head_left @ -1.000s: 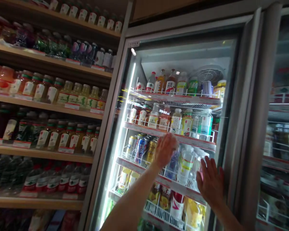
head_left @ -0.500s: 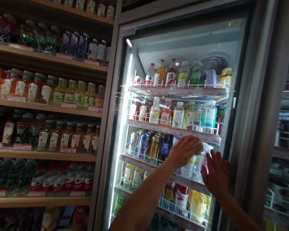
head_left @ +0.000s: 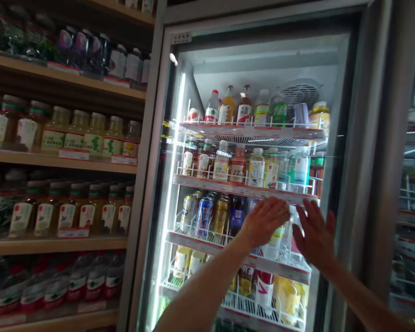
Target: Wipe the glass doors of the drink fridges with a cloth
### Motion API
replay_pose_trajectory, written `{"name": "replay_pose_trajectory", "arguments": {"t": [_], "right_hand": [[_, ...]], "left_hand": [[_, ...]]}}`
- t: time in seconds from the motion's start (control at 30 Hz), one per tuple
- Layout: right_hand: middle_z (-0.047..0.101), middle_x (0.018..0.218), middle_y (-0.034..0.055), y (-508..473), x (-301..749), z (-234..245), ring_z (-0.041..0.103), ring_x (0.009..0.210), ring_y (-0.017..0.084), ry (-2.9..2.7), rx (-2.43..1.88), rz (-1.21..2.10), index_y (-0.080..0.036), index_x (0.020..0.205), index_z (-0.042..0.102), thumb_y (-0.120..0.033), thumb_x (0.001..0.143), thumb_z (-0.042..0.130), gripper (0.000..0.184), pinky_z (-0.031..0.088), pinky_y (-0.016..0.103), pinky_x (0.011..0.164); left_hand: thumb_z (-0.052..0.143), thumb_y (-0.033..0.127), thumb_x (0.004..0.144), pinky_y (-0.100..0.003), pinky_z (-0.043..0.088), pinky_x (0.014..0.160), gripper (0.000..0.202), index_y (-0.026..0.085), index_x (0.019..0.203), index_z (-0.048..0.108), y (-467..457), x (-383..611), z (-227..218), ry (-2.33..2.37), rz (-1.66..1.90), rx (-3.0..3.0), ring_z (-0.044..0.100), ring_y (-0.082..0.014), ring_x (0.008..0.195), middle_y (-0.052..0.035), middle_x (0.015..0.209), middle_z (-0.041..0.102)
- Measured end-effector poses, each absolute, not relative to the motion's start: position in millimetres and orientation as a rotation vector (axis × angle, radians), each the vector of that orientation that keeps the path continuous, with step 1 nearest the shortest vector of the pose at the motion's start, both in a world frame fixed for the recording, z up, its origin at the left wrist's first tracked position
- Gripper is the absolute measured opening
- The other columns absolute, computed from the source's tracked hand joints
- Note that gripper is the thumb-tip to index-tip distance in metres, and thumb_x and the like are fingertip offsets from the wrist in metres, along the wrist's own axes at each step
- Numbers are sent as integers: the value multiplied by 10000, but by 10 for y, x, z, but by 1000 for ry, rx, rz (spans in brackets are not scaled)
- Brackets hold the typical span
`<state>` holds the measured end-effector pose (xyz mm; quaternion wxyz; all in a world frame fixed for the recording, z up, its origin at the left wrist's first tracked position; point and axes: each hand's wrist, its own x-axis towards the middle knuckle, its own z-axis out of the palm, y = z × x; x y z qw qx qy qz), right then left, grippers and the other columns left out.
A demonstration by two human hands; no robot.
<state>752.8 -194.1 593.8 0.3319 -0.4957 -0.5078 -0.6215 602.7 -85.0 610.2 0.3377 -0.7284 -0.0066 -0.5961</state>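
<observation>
My left hand (head_left: pixel 264 219) reaches into the lit drinks fridge (head_left: pixel 180 138) and curls over the top of a clear bottle (head_left: pixel 275 239) with a green and yellow label, on the third wire shelf (head_left: pixel 224 250). My right hand (head_left: pixel 315 236) is right beside it, fingers spread and open, in front of the clear bottles at the shelf's right end. Whether it touches them is hidden. Drink cans (head_left: pixel 204 214) and a dark blue bottle (head_left: pixel 237 216) stand to the left of my left hand.
Above are two more fridge shelves with bottles (head_left: pixel 256 166), below a shelf with red and yellow drinks (head_left: pixel 263 288). The fridge's grey frame (head_left: pixel 366 161) rises at the right, with another cooler beyond. Wooden shelves (head_left: pixel 55 161) with rows of bottles fill the left.
My left hand slid right along the third shelf from the cans to the clear bottle. My right hand rose and closed in beside it. The view shifted slightly left.
</observation>
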Motion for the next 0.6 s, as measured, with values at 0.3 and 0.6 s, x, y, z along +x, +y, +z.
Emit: {"name": "replay_pose_trajectory", "arguments": {"t": [0.3,0.6], "right_hand": [[317,1452,175,-1754,7594,6647,258,1359,297,-1175,-1370,-1725,-115,1437,223,-372,911,334,595,170,526,1080],[330,1447,167,-1799,7581,6616,257,1361,285,-1196,-1414,-1597,-114,1413,285,-338,908,306,553,138,498,1094]], "left_hand": [[377,222,899,-479,215,1128,444,197,1340,418,35,4804,6534,-833,-2265,-1517,173,-238,1398,-97,1471,321],[413,178,869,-426,331,1095,425,269,1277,493,-845,5989,6381,-216,-1585,-2024,236,-218,1381,-21,1439,389]]}}
